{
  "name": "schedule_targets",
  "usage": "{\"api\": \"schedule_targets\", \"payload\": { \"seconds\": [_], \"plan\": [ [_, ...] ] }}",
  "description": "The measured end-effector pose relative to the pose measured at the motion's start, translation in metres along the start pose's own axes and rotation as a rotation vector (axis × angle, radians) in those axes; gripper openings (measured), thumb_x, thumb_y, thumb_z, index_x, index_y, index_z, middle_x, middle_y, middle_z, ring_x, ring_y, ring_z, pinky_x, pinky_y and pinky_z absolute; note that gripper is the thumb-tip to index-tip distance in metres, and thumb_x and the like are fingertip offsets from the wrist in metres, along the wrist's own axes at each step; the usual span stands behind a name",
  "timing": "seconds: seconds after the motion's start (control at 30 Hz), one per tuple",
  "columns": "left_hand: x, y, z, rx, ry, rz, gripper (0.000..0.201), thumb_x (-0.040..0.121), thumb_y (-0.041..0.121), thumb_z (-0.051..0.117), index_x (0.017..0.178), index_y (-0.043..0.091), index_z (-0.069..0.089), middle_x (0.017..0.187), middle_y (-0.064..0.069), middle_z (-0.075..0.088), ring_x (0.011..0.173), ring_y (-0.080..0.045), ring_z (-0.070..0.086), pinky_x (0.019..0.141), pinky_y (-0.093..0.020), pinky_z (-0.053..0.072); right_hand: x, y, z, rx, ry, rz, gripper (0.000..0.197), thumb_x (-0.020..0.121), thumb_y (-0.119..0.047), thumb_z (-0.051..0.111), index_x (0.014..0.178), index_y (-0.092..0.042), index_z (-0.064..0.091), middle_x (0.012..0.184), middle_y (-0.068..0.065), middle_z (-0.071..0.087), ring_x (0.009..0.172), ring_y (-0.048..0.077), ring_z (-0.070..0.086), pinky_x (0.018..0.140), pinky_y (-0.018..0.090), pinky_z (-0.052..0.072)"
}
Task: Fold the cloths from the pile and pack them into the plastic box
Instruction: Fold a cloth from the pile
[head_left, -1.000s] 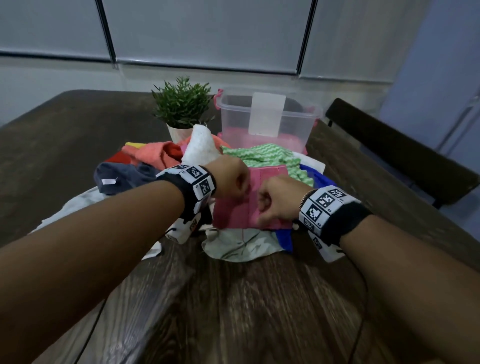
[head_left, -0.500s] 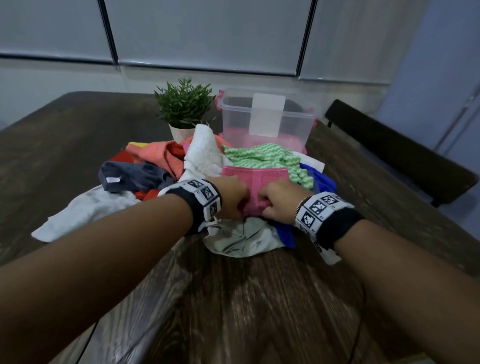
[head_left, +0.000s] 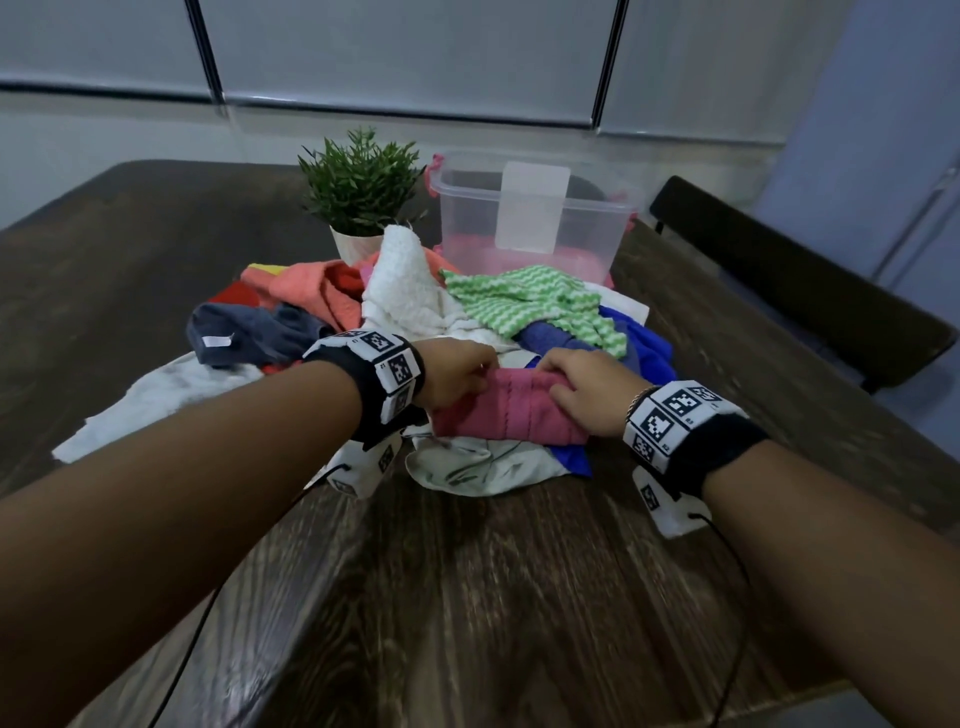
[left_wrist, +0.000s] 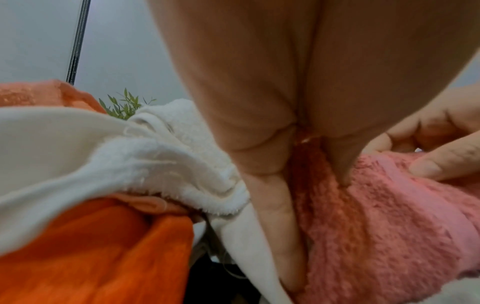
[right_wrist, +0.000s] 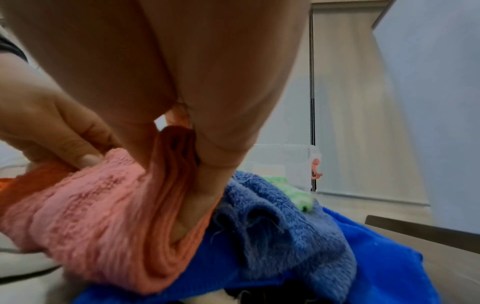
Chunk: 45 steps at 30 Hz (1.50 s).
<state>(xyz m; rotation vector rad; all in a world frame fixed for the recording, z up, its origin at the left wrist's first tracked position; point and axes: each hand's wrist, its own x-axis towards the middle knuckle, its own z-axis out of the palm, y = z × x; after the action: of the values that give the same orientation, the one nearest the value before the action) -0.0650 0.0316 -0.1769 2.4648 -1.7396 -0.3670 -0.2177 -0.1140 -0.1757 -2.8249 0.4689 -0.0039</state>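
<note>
**Pink cloth now folded small, both hands on its ends**

In the head view, the left hand and the right hand hold the pink cloth between them, one at each end. One second ago this cloth lay wider and flatter under the two fists; half a second ago it was already narrower. Now it is a thick, compact bundle lying on the pile, on the near side of it. I judge that the folding of this piece is nearly finished and that packing comes next. The plastic box stands beyond the hands, behind the pile, and something pink lies already on its bottom. A potted plant stands to the left of the box, on the table.

The left wrist view shows what the head view hides: the left fingers go down along the end of the pink cloth and curl round it, just beside a white towel and an orange cloth.

In the right wrist view, the layers of the fold are visible at the end of the pink cloth, with the right fingers pinching them. Just beside them lies a blue towel, and the box is seen further away.
</note>
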Motion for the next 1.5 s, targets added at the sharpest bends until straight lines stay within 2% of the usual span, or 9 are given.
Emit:
{"api": "schedule_targets", "payload": {
  "seconds": [0.27,0.43,0.6,0.73,0.93,1.1,1.23,1.4,1.5],
  "plan": [
    [0.006,-0.011,0.011,-0.001,0.041,-0.114,0.024,0.096,0.018,0.05,0.118,0.008,0.052,0.118,-0.015,0.057,0.104,-0.03,0.055,0.082,-0.031,0.041,0.018,-0.005,0.002,-0.101,0.15,0.003,0.02,0.092,-0.027,0.065,0.11,-0.021,0.058,0.111,0.004,0.06,0.102,0.025,0.058,0.088,0.038,0.049],
    [0.007,-0.011,0.016,0.011,0.102,-0.115,0.04,0.09,0.024,0.063,0.127,0.012,0.054,0.129,-0.012,0.053,0.118,-0.027,0.052,0.099,-0.035,0.043,0.021,-0.006,0.006,-0.346,0.169,-0.045,0.018,0.089,-0.035,0.068,0.093,-0.026,0.053,0.107,-0.001,0.049,0.1,0.024,0.052,0.077,0.042,0.052],
    [0.006,-0.008,0.012,0.069,-0.024,-0.155,0.049,0.09,0.039,0.066,0.129,0.011,0.054,0.126,-0.007,0.06,0.115,-0.025,0.055,0.096,-0.034,0.045,0.021,-0.006,0.005,-0.43,0.121,-0.106,0.015,0.091,-0.032,0.066,0.102,-0.024,0.068,0.109,-0.001,0.053,0.103,0.026,0.053,0.082,0.043,0.051],
    [0.005,-0.002,0.007,0.134,-0.026,-0.102,0.031,0.091,0.037,0.064,0.104,0.009,0.059,0.109,-0.01,0.063,0.096,-0.026,0.057,0.08,-0.03,0.043,0.019,-0.004,0.003,-0.357,0.082,-0.108,0.016,0.089,-0.025,0.062,0.105,-0.024,0.063,0.113,-0.003,0.053,0.107,0.025,0.051,0.087,0.044,0.049],
    [-0.004,0.0,-0.005,0.069,0.066,-0.04,0.028,0.083,0.031,0.071,0.097,0.022,0.048,0.093,0.004,0.051,0.088,-0.02,0.052,0.074,-0.029,0.042,0.015,-0.016,-0.001,-0.335,0.023,-0.174,0.061,0.083,-0.028,0.061,0.141,-0.032,0.041,0.134,-0.007,0.051,0.121,0.023,0.043,0.1,0.044,0.039],
    [-0.012,-0.003,-0.013,-0.106,0.075,-0.048,0.033,0.084,0.031,0.074,0.112,0.019,0.06,0.099,0.003,0.056,0.094,-0.019,0.057,0.08,-0.029,0.046,0.017,-0.019,0.002,-0.381,-0.051,-0.127,0.037,0.092,-0.029,0.06,0.126,-0.021,0.05,0.125,0.004,0.054,0.12,0.029,0.047,0.101,0.046,0.039],
    [-0.017,-0.007,-0.016,-0.29,0.076,0.016,0.03,0.097,0.028,0.059,0.126,0.023,0.064,0.115,0.002,0.068,0.102,-0.015,0.063,0.093,-0.032,0.049,0.013,-0.017,-0.009,-0.201,-0.048,-0.106,0.013,0.09,-0.024,0.056,0.102,-0.02,0.054,0.101,0.004,0.059,0.101,0.027,0.056,0.085,0.038,0.046],
    [-0.021,0.005,-0.028,-0.359,0.087,0.025,0.031,0.101,0.029,0.051,0.128,0.022,0.064,0.111,0.002,0.071,0.099,-0.014,0.065,0.092,-0.031,0.051,0.005,-0.015,-0.027,-0.026,0.011,-0.091,0.026,0.094,-0.017,0.046,0.119,-0.025,0.052,0.086,-0.006,0.055,0.083,0.02,0.056,0.069,0.032,0.04],
    [-0.019,0.016,-0.024,-0.385,0.05,-0.002,0.031,0.097,0.028,0.059,0.127,0.022,0.061,0.109,-0.001,0.069,0.096,-0.018,0.067,0.086,-0.034,0.055,0.0,-0.006,-0.029,-0.052,-0.038,-0.056,0.024,0.094,-0.02,0.044,0.114,-0.03,0.052,0.094,0.0,0.061,0.087,0.023,0.059,0.077,0.036,0.047]
  ]
}}
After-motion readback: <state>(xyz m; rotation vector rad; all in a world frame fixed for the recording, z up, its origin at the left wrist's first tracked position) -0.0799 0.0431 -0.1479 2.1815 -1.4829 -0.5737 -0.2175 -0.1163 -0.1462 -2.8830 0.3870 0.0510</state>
